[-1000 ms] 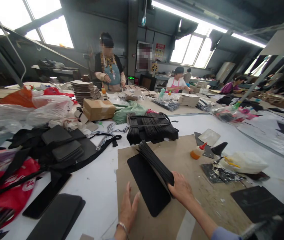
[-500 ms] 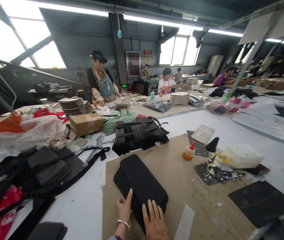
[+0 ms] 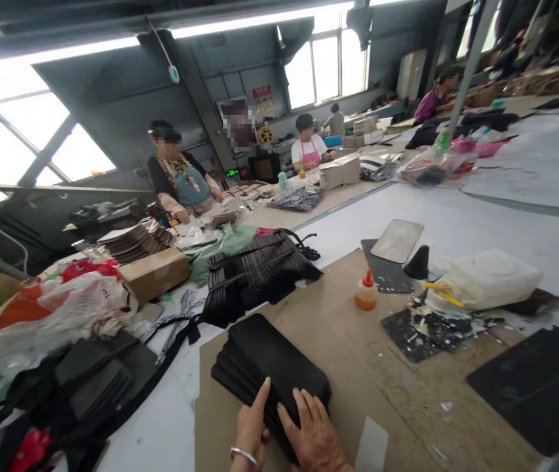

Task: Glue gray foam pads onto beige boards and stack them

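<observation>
A stack of thin black panels with rounded corners point(image 3: 279, 354) lies fanned out on the brown board, its lower layers stepping out to the left. My left hand point(image 3: 252, 429), with a silver bangle at the wrist, grips the stack's near left edge. Its thumb points up along the layers and its other fingers are partly hidden. Over the near end of the top panel, my right hand point(image 3: 316, 429) rests with fingers spread and the thumb apart, touching the stack. A pale strip point(image 3: 372, 446) lies just right of this hand.
A glue bottle with a red tip point(image 3: 366, 295) stands beyond the stack. Farther right are a glue-caked white container point(image 3: 485, 282) and a black sheet point(image 3: 535, 387). A tied bundle of black panels point(image 3: 262, 272) lies behind. Co-workers point(image 3: 181, 174) are across the table.
The view has tilted and turned slightly right. The stack's lower layers show more fanned at the left. My right hand's fingers have bent a little, with its thumb nearer the layered edge.
</observation>
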`<state>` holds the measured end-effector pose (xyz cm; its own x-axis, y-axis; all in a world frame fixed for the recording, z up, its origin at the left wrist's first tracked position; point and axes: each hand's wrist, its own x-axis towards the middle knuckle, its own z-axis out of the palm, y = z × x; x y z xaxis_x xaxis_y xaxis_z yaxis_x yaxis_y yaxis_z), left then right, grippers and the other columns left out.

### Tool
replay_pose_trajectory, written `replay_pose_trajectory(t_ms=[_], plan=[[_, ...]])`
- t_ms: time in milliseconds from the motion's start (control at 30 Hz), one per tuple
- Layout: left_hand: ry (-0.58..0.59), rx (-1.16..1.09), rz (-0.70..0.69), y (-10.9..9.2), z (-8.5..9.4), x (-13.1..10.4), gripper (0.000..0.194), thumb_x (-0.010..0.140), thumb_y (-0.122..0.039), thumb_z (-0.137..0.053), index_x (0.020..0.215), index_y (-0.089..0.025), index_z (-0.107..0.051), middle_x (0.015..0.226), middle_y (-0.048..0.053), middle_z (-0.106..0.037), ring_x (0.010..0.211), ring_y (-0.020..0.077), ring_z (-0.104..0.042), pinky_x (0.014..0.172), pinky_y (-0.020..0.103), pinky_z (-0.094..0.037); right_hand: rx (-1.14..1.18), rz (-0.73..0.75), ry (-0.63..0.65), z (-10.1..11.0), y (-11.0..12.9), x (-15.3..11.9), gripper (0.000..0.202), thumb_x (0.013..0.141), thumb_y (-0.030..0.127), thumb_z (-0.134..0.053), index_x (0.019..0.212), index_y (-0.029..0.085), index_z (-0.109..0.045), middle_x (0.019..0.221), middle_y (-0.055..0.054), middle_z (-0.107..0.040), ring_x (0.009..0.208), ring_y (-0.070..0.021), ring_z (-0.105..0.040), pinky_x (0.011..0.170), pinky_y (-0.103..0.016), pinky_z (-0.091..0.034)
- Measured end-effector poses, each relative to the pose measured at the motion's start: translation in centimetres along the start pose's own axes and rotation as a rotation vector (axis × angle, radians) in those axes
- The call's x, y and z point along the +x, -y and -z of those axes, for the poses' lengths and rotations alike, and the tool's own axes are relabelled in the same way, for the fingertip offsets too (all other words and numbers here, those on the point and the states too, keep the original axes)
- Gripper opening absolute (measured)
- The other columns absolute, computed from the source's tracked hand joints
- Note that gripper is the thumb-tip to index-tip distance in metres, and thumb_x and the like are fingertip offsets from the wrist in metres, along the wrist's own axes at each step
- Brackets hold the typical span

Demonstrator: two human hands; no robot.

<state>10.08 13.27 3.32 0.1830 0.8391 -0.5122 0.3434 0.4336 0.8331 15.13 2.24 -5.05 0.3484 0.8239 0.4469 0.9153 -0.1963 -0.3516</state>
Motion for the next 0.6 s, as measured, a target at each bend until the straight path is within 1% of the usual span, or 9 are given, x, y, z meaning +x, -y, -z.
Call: replay_pose_trajectory(t_ms=[67, 133, 267, 300, 367, 433, 467, 533, 600], plan=[[0.013, -0.059, 0.044, -1.7, -1.8, -0.7, 0.046, 0.052, -0.055, -0.072, 0.062, -0.017, -0.048, 0.038, -0.009, -0.033, 0.032, 0.0071, -0.034, 0.032, 0.02, -0.029, 0.044, -0.026, 0.012, 2.6, -1.4, 1.5, 0.07, 0.061, 0.026, -0.064, 0.128, 0.022, -0.043, 0.123, -0.016, -0.051, 0.11, -0.0357, -0.048, 0.09, -0.051, -0.039], [0.06, -0.128, 0.037, -3.1, -3.9, -1.1, 0.047, 0.053, -0.054, -0.073, 0.068, -0.016, -0.049, 0.042, -0.008, -0.039, 0.035, 0.0067, -0.039, 0.037, 0.02, -0.036, 0.09, -0.118, 0.022, 5.1, -3.2, 3.2, 0.071, 0.061, 0.017, -0.06, 0.129, 0.021, -0.039, 0.121, -0.015, -0.05, 0.109, -0.0313, -0.047, 0.092, -0.048, -0.039], [0.236, -0.124, -0.087, -3.5, -6.5, 0.1, 0.057, 0.052, -0.058, -0.072, 0.082, -0.014, -0.051, 0.07, 0.005, -0.059, 0.061, 0.0147, -0.058, 0.059, 0.03, -0.051, 0.207, -0.185, -0.022, 7.8, -7.5, 6.3, 0.067, 0.065, 0.007, -0.048, 0.129, 0.019, -0.035, 0.114, -0.011, -0.051, 0.106, -0.0241, -0.048, 0.091, -0.042, -0.042], [0.23, -0.071, -0.138, -3.2, -6.5, 1.0, 0.062, 0.05, -0.059, -0.072, 0.087, -0.014, -0.051, 0.078, 0.008, -0.06, 0.07, 0.0181, -0.06, 0.066, 0.033, -0.052, 0.227, -0.186, -0.029, 8.0, -8.5, 6.7, 0.066, 0.065, 0.006, -0.046, 0.129, 0.019, -0.034, 0.113, -0.011, -0.051, 0.106, -0.0236, -0.048, 0.091, -0.042, -0.043], [0.104, 0.068, -0.25, -2.5, -5.4, 3.4, 0.075, 0.044, -0.057, -0.075, 0.099, -0.013, -0.049, 0.095, 0.013, -0.059, 0.089, 0.0249, -0.06, 0.082, 0.039, -0.049, 0.257, -0.193, -0.029, 8.1, -10.0, 7.2, 0.066, 0.066, 0.006, -0.046, 0.129, 0.018, -0.032, 0.114, -0.011, -0.05, 0.108, -0.0234, -0.048, 0.093, -0.042, -0.042], [-0.082, 0.193, -0.344, -2.4, -3.6, 6.6, 0.086, 0.043, -0.054, -0.076, 0.112, -0.013, -0.043, 0.114, 0.018, -0.051, 0.11, 0.031, -0.05, 0.095, 0.045, -0.04, 0.275, -0.212, -0.025, 8.1, -10.9, 7.2, 0.068, 0.065, 0.006, -0.045, 0.13, 0.018, -0.031, 0.116, -0.011, -0.049, 0.11, -0.023, -0.046, 0.095, -0.041, -0.041], [-0.097, 0.237, -0.373, -2.7, -2.7, 8.3, 0.091, 0.045, -0.052, -0.076, 0.119, -0.015, -0.038, 0.125, 0.019, -0.044, 0.119, 0.0325, -0.042, 0.1, 0.047, -0.035, 0.277, -0.221, -0.025, 8.2, -11.1, 7.1, 0.069, 0.065, 0.005, -0.045, 0.131, 0.018, -0.03, 0.117, -0.011, -0.049, 0.111, -0.0227, -0.046, 0.097, -0.041, -0.04], [-0.019, 0.27, -0.42, -4.2, -1.4, 11.8, 0.096, 0.052, -0.049, -0.074, 0.13, -0.017, -0.029, 0.137, 0.019, -0.032, 0.128, 0.032, -0.031, 0.105, 0.048, -0.027, 0.27, -0.226, -0.019, 8.2, -11.2, 6.9, 0.072, 0.064, 0.005, -0.045, 0.132, 0.019, -0.028, 0.119, -0.011, -0.048, 0.113, -0.022, -0.045, 0.098, -0.04, -0.04], [0.103, 0.261, -0.408, -6.3, -1.3, 15.0, 0.098, 0.056, -0.051, -0.07, 0.135, -0.019, -0.022, 0.141, 0.018, -0.029, 0.132, 0.0313, -0.024, 0.107, 0.048, -0.024, 0.248, -0.213, -0.014, 7.9, -11.3, 6.7, 0.075, 0.063, 0.005, -0.046, 0.134, 0.018, -0.027, 0.12, -0.011, -0.048, 0.112, -0.022, -0.046, 0.097, -0.038, -0.041]])
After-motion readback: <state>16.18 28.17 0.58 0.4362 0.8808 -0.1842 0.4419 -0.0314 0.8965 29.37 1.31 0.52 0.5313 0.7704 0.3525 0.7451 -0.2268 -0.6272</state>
